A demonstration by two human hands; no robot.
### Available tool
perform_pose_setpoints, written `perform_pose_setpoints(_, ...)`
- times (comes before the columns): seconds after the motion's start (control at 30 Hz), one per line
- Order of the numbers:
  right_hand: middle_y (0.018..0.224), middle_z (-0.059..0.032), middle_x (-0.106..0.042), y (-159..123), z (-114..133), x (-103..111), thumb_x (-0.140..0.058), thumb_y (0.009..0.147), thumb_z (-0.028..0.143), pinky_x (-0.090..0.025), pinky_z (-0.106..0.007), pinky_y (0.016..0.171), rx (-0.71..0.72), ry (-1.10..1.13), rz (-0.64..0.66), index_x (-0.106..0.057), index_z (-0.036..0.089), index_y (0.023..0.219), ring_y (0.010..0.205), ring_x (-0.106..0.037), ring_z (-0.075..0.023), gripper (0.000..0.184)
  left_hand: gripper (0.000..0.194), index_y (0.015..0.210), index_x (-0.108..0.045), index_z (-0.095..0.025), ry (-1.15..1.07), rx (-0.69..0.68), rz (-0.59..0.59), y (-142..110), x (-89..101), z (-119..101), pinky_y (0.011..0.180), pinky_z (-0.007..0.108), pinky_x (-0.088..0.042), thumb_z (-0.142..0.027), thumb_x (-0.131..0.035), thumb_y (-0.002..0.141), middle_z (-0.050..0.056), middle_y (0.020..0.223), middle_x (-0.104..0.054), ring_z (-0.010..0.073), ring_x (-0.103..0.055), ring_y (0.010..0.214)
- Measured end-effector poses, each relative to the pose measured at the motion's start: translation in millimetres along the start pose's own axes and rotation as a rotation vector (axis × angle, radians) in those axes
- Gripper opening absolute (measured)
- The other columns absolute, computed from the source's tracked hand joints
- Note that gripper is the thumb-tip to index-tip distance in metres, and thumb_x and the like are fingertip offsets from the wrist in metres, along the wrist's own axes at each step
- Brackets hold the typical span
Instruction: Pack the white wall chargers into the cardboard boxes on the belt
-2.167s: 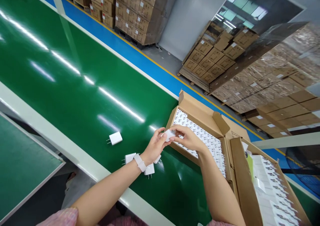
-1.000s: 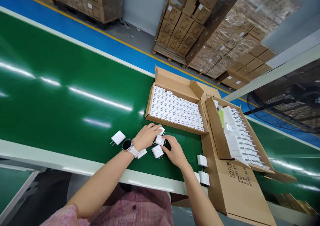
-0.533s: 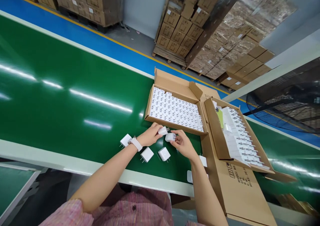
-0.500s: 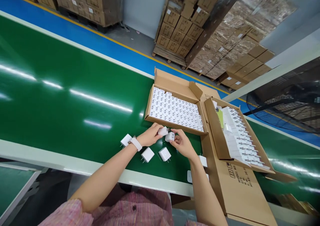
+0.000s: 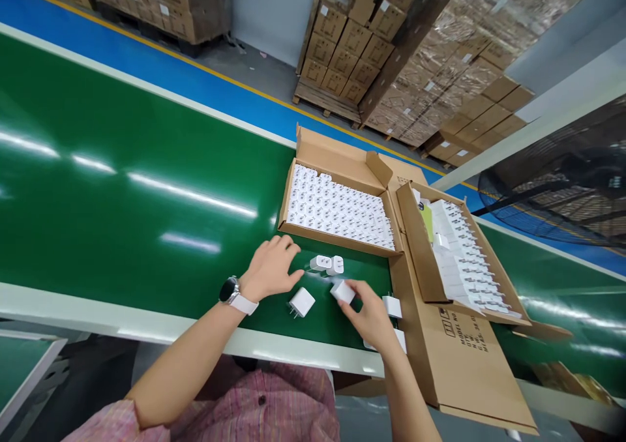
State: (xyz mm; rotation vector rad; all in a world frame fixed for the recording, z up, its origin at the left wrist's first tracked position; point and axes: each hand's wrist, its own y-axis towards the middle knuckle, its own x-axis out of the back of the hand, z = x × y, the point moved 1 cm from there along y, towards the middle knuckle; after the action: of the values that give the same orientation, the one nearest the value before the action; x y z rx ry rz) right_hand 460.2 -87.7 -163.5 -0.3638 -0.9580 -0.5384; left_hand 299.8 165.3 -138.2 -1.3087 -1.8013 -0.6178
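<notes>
My right hand [image 5: 370, 310] pinches a white plug charger [image 5: 343, 291] between thumb and fingers, at or just above the green surface [image 5: 195, 272]. My left hand [image 5: 270, 269] hovers to the left with fingers apart and nothing in it. Between and beyond the hands, two chargers [image 5: 321, 263] stand side by side, prongs up. Another charger [image 5: 302, 302] lies on its side near my left thumb, its prongs toward me. To the right of my right hand, a charger [image 5: 392, 306] lies by the cardboard, and others are partly hidden by my wrist.
Beyond my hands sits an open carton [image 5: 337, 238] with rows of chargers, prongs up. A second, tilted carton [image 5: 421, 253] of chargers rests on cardboard flaps [image 5: 479, 383] at right. A fan [image 5: 562, 175] stands far right; stacked boxes [image 5: 352, 38] fill the background.
Two chargers that were in my hands now stand on the green surface. My left hand has moved left and opened. My right hand has come nearer and taken hold of another charger.
</notes>
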Motion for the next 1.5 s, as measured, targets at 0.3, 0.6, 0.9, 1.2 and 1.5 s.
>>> perform_pose_setpoints(0.3,0.130,-0.0110,-0.060,55.9,-18.7,23.3,-0.068,0.087,0.041,-0.057,-0.046,0.094,0.028,-0.075,0.077,-0.055,0.027,0.145,0.112,-0.065,-0.0301,0.061,0.041,0.134,-0.054,-0.015,0.077,0.099,0.214,-5.2,13.3,5.3,0.080,0.034,-0.053,-0.014,-0.058,0.094,0.012,0.112,-0.070,0.0282,-0.070,0.105)
perform_pose_setpoints(0.6,0.119,-0.0107,-0.066,66.0,-8.4,1.3,-0.060,0.097,0.054,-0.056,-0.043,0.089,0.097,0.004,-0.002,-0.068,0.027,0.112,0.109,-0.065,-0.0310,0.032,0.065,0.129,-0.057,-0.015,0.110,0.161,0.251,-9.1,10.5,0.3,0.079,0.041,-0.055,-0.047,-0.082,0.078,0.015,0.111,-0.072,0.0378,-0.072,0.103)
perform_pose_setpoints(0.9,0.129,-0.0088,-0.066,72.1,42.8,-6.6,-0.065,0.096,0.039,-0.056,-0.042,0.094,0.389,0.096,0.295,-0.070,0.030,0.110,0.113,-0.065,-0.0279,0.018,0.040,0.132,-0.060,-0.022,0.073,-0.060,0.142,-5.6,6.9,2.0,0.082,0.037,-0.055,-0.022,-0.060,0.092,0.011,0.129,-0.063,0.0297,-0.070,0.106)
perform_pose_setpoints(1.2,0.124,-0.0091,-0.068,97.6,51.3,-37.5,-0.072,0.090,0.033,-0.054,-0.048,0.102,0.323,0.077,0.136,-0.067,0.028,0.119,0.118,-0.064,-0.0296,0.031,0.036,0.128,-0.062,-0.023,0.013,-0.075,0.031,4.4,-4.2,12.2,0.094,0.037,-0.053,-0.029,-0.071,0.094,0.009,0.123,-0.068,0.0290,-0.069,0.110)
perform_pose_setpoints(1.5,0.148,-0.0113,-0.053,51.3,40.2,-1.6,-0.078,0.083,0.044,-0.054,-0.052,0.105,0.197,0.005,0.173,-0.042,0.035,0.156,0.137,-0.052,-0.0351,0.082,0.067,0.140,-0.051,-0.024,-0.044,-0.003,0.088,5.2,-10.4,7.6,0.085,0.037,-0.057,-0.035,-0.084,0.083,0.010,0.135,-0.063,0.0314,-0.073,0.106)
